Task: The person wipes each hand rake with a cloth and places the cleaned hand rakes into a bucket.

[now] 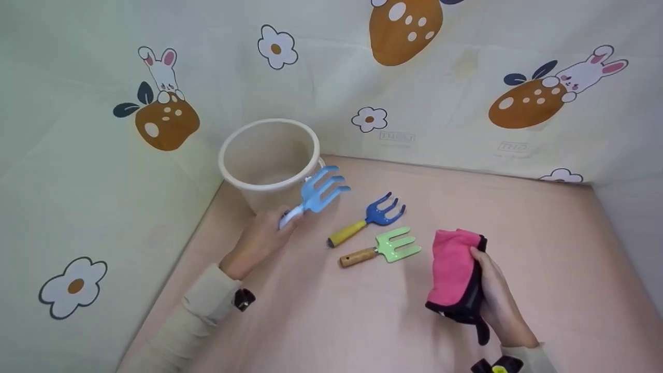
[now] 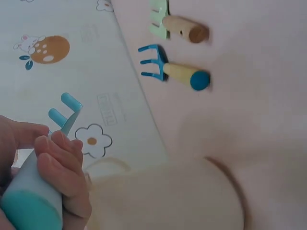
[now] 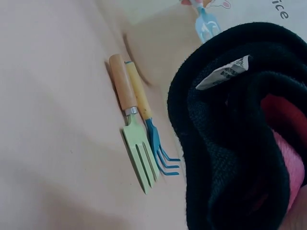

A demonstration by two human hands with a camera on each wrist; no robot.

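Observation:
My left hand (image 1: 261,241) grips the pale handle of a light blue garden hand fork (image 1: 321,194), its tines raised beside the bucket rim. In the left wrist view the fingers curl round that handle, its turquoise end facing the camera. My right hand (image 1: 498,298) holds a folded pink cloth item (image 1: 453,267) with black edging and a black strap, thumb on its side. In the right wrist view its dark opening and a white label show; its exact kind is unclear. Between the hands lie a blue hand fork (image 1: 382,212) with a yellow handle and a green hand fork (image 1: 398,244) with a wooden handle.
A whitish bucket (image 1: 272,186) stands at the back left corner, close behind my left hand. Walls of printed sheeting (image 1: 331,88) with rabbits and flowers enclose the left, back and right of the pinkish surface (image 1: 352,321).

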